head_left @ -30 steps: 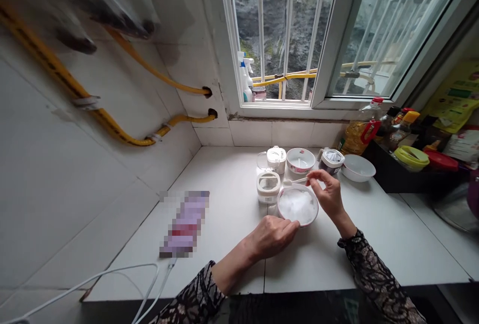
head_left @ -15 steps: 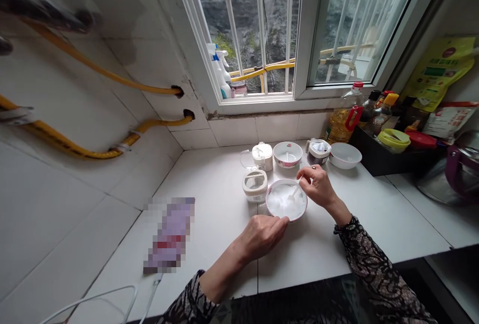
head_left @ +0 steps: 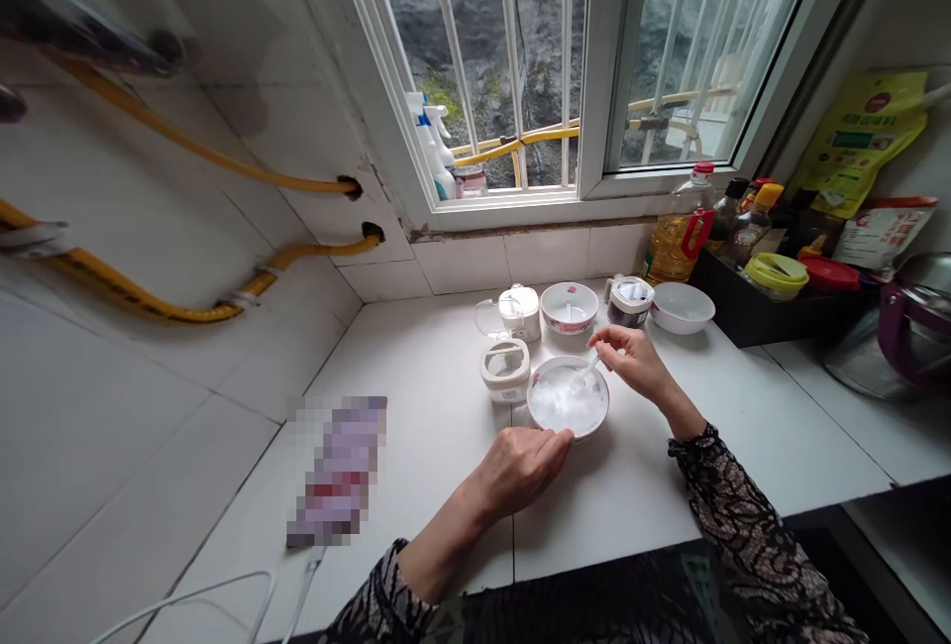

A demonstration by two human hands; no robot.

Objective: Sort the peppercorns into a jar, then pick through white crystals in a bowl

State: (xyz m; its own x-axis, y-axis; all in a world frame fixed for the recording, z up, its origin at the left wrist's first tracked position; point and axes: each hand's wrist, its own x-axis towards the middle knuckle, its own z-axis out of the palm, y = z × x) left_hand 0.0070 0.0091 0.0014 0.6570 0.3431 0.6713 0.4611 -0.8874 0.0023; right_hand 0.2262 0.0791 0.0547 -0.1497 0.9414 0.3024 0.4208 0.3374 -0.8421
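Observation:
A bowl [head_left: 569, 428] with a pink rim and white contents stands on the white tiled counter. My left hand [head_left: 526, 468] grips its near rim, fingers closed. In my right hand [head_left: 630, 361], pinched between the fingertips, is the handle of a white spoon [head_left: 589, 370], whose lower end dips into the white contents. Just left of the bowl sits a seasoning jar [head_left: 506, 372] with a clear-topped lid. Behind it is another jar [head_left: 520, 310] with its clear lid flipped up. A flowered bowl [head_left: 570, 310] holding a white spoon stands behind my bowl.
A dark-filled jar [head_left: 630, 301] and a white bowl [head_left: 684, 309] stand at the back right. An oil bottle [head_left: 680, 228], a black box [head_left: 743, 307] of condiments and a metal kettle [head_left: 869, 347] line the right. A blurred purplish object [head_left: 342, 476] with a cable lies left.
My right hand has shifted slightly with the spoon, whose handle leans differently over the bowl. My left hand keeps its grip on the rim. The view has moved a little.

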